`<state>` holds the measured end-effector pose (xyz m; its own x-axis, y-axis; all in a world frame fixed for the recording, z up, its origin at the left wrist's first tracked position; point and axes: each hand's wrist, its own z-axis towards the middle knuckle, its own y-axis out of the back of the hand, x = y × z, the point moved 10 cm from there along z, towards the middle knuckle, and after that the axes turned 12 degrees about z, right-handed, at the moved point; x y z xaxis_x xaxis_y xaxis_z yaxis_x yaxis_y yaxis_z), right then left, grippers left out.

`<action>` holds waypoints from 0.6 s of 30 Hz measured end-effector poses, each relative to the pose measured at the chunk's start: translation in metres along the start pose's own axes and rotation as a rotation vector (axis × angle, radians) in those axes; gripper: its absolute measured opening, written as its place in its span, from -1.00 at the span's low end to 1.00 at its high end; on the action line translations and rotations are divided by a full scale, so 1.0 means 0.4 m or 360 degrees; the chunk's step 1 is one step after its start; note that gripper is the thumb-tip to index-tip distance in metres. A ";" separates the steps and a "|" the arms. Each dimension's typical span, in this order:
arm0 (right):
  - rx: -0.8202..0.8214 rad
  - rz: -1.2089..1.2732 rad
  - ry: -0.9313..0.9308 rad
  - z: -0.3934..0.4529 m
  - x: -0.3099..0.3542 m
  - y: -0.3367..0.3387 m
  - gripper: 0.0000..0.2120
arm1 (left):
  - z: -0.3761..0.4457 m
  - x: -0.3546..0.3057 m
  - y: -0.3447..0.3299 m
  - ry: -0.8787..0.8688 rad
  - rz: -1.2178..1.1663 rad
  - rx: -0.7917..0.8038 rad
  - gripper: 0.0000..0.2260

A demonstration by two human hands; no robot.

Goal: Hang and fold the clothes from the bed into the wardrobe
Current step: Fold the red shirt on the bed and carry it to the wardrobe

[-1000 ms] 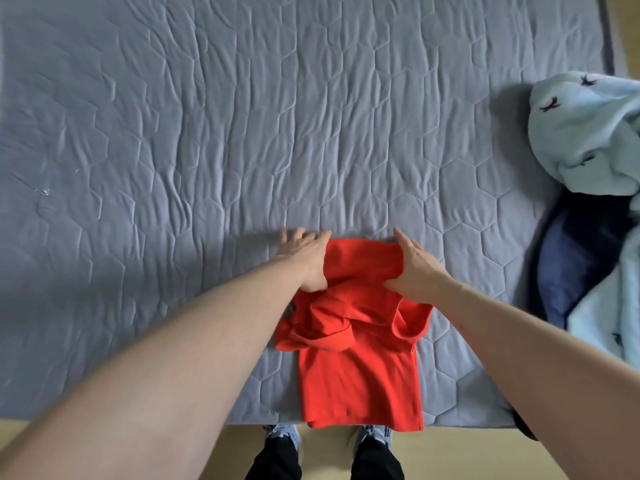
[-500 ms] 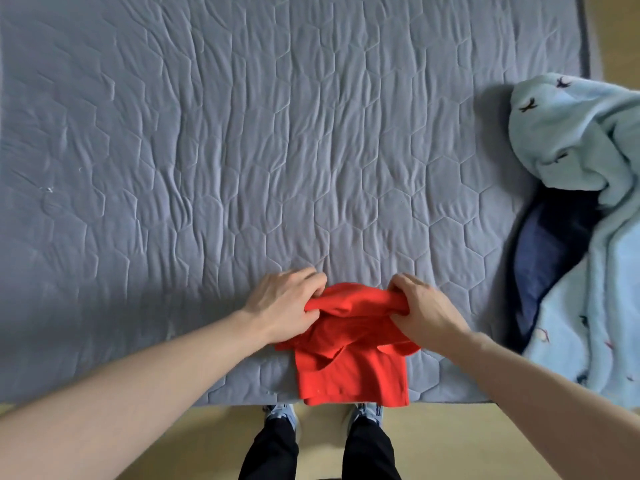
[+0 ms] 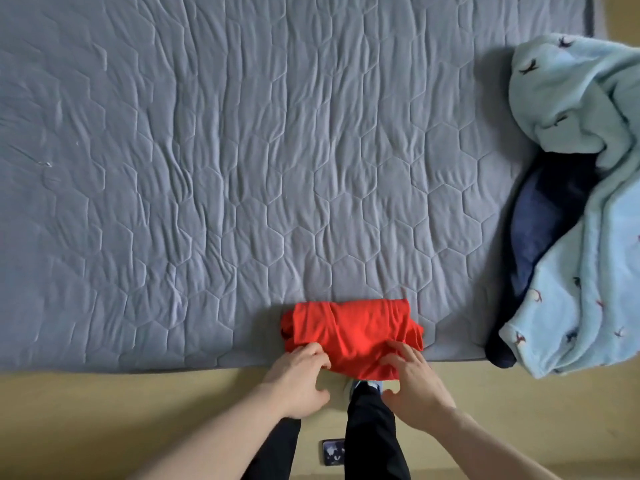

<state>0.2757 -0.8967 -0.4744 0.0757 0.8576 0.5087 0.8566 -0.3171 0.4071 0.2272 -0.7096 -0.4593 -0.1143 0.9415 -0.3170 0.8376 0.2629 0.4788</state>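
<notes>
A red garment point(image 3: 353, 327) lies folded into a compact bundle at the near edge of the grey quilted bed point(image 3: 242, 168), its near hem hanging slightly over the edge. My left hand point(image 3: 298, 379) holds the bundle's near left corner, fingers on top and thumb beneath. My right hand point(image 3: 412, 382) holds the near right corner the same way.
A light blue fleece blanket point(image 3: 585, 209) with small prints is heaped on the bed's right side, over a dark navy garment point(image 3: 540, 233). A phone point(image 3: 333, 452) lies on the yellow floor between my legs.
Both hands drew the garment's far part toward me, folding it over itself. The bundle now sits shorter at the bed edge, with my hands at its near hem.
</notes>
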 end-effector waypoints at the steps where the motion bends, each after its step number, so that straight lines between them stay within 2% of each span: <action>1: -0.0152 0.0161 -0.0014 0.002 0.001 0.010 -0.56 | 0.003 0.014 0.021 0.0092 -0.0145 -0.0134 -0.74; 2: -0.0349 0.0312 -0.0037 0.003 0.001 0.030 -0.62 | 0.004 0.030 0.049 0.0190 -0.0241 -0.0310 -0.82; 5: -0.0855 0.0569 -0.0165 -0.012 -0.003 0.087 -0.61 | 0.010 0.052 0.152 0.0293 -0.0193 -0.0803 -0.82; 7: -0.1023 0.0676 -0.0354 -0.032 -0.021 0.096 -0.49 | 0.036 0.033 0.206 0.0204 0.0002 -0.0913 -0.67; 9: -0.1066 0.0870 -0.0633 -0.048 -0.068 0.063 -0.26 | 0.085 0.005 0.230 0.0070 0.0165 -0.0773 -0.41; 11: -0.0886 0.1069 -0.0826 -0.044 -0.094 0.008 0.03 | 0.145 -0.018 0.214 -0.0046 0.0270 -0.0466 -0.16; 13: -0.0688 0.1168 -0.0826 -0.019 -0.105 -0.030 0.22 | 0.191 -0.023 0.177 -0.0086 0.0367 -0.0122 0.01; 14: -0.0612 0.1160 -0.0818 -0.007 -0.112 -0.038 0.24 | 0.205 -0.022 0.165 -0.0081 0.0421 -0.0012 0.05; 15: -0.0561 0.1140 -0.0815 0.004 -0.118 -0.038 0.17 | 0.215 -0.020 0.162 -0.0080 0.0465 0.0045 0.04; 16: -0.0526 0.1142 -0.0810 0.013 -0.118 -0.032 0.00 | 0.222 -0.020 0.164 -0.0080 0.0479 0.0061 0.00; 18: -0.0503 0.1221 -0.0821 0.030 -0.113 -0.003 -0.55 | 0.229 -0.009 0.169 -0.0063 0.0349 0.0059 -0.13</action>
<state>0.2776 -0.9301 -0.5069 0.8339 0.4213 0.3565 0.3111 -0.8924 0.3269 0.3334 -0.7144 -0.5008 0.0934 0.9661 -0.2409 0.8591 0.0441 0.5099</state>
